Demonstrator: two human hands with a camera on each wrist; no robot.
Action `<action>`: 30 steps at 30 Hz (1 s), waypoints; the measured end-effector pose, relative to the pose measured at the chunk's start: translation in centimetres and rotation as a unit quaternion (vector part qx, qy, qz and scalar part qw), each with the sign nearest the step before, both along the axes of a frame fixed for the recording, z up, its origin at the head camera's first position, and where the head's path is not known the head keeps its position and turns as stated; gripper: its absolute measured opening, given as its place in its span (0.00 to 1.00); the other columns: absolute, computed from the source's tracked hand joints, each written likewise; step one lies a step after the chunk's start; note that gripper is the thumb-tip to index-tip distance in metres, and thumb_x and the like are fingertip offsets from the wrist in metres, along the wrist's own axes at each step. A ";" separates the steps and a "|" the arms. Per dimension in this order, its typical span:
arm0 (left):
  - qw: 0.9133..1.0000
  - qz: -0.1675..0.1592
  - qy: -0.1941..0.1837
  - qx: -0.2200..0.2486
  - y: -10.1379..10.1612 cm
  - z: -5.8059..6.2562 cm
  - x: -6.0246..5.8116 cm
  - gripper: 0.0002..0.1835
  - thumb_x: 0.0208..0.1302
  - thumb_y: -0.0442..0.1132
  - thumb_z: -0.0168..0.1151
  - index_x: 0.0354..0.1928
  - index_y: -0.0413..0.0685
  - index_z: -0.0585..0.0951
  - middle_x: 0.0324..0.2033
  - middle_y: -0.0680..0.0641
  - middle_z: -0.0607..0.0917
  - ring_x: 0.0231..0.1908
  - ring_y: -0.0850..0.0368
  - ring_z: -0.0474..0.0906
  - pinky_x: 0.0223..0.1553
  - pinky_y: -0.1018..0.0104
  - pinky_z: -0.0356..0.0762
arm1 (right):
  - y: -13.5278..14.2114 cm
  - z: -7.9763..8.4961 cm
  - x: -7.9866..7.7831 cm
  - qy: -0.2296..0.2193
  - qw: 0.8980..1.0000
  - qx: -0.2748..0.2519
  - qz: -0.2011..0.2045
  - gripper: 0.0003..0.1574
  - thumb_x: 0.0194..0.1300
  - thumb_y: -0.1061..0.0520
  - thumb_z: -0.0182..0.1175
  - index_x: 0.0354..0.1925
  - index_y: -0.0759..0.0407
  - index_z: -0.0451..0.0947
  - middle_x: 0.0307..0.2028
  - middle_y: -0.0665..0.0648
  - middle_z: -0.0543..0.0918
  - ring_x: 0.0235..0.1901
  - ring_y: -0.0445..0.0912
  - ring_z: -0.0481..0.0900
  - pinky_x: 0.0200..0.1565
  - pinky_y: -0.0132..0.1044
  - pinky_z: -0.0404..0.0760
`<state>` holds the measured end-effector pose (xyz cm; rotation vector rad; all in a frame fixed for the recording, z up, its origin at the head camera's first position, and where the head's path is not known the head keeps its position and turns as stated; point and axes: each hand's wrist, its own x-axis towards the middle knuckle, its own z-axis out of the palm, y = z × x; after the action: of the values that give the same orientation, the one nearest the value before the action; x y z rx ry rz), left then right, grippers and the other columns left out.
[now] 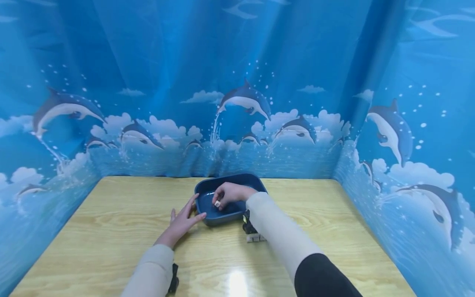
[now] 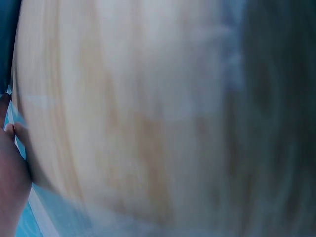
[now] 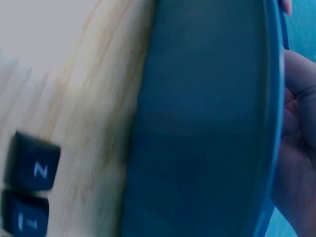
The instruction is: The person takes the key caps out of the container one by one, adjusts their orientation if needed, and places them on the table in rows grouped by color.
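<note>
A dark blue rectangular basin [image 1: 208, 218] stands near the far edge of the wooden table in the head view. My right hand [image 1: 233, 193] reaches down into it and pinches a small whitish cube [image 1: 217, 203] with a dark marking. Spread out along the basin's left end, my left hand [image 1: 182, 222] touches its rim with thumb and fingers fairly straight. In the right wrist view the basin's wall [image 3: 202, 118] hides the right fingertips and the cube. Only an edge of the left hand [image 2: 12, 173] shows in the left wrist view.
In front of the basin, partly behind the right sleeve, a short row of small cubes [image 1: 256, 238] lies on the table [image 1: 130, 222]. Two dark-looking ones [image 3: 35, 165] bear light characters. A blue dolphin-print curtain [image 1: 167, 161] surrounds the table's back and sides.
</note>
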<state>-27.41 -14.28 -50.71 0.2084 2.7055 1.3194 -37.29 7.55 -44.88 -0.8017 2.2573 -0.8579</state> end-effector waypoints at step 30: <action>1.000 -0.017 0.013 0.001 -0.3 0.2 0.2 0.45 0.67 0.58 0.59 0.78 0.59 0.47 0.69 0.36 0.63 0.70 0.35 0.52 0.65 0.36 0.14 | 8.5 5.2 3.1 -0.013 0.999 -0.048 -0.011 0.17 0.58 0.67 0.68 0.48 0.66 0.81 0.39 0.53 0.86 0.41 0.46 0.83 0.45 0.38 0.83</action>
<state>-27.20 -14.54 -50.53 0.2721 2.7088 1.3203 -34.20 16.01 -39.70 -0.8062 2.2193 -0.9876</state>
